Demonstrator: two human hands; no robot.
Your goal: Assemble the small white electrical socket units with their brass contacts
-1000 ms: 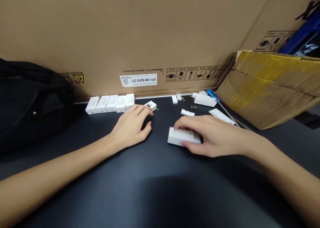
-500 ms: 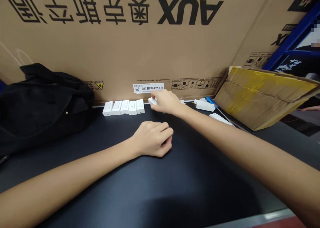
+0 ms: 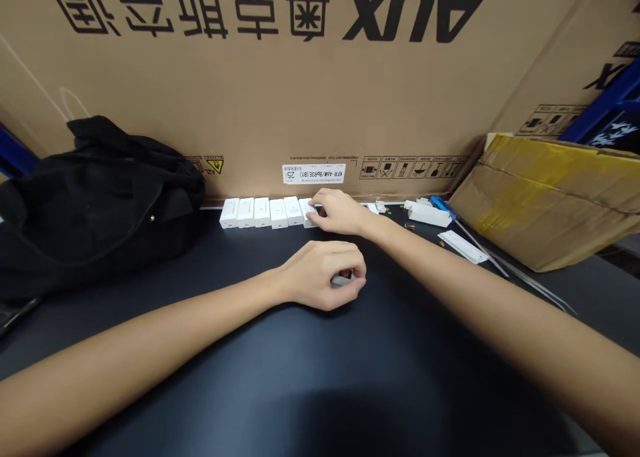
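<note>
Counting six white plastic housings [image 3: 262,212] set side by side in one row on a black work surface [image 3: 280,370], along the foot of a cardboard carton [image 3: 250,90] printed "AUX".

Right hand [image 3: 340,211]: arm reaching far forward, wrist low, fingers lightly curled, fingertips [image 3: 317,205] resting on the rightmost housing [image 3: 307,213], no firm pinch visible.

Left hand [image 3: 320,273]: forearm lying low across the surface, hand closed and well in front of the row, thumb and fingers pinching a small pale grey piece [image 3: 343,280]. Piece mostly hidden; its kind cannot be told.

To the right of the row: two small white parts [image 3: 376,208], one longer white plastic part [image 3: 427,214], one flat white strip [image 3: 463,247], one blue-handled screwdriver [image 3: 439,204], and at least two small brass screws [image 3: 410,225]. Thin metal rods [image 3: 530,279] lie beyond the strip; their number is unclear.

Also present: one white barcode label [image 3: 313,173] on the carton, one black fabric bag [image 3: 95,203] at far left, and one cardboard flap with yellow tape [image 3: 550,203] at far right.
</note>
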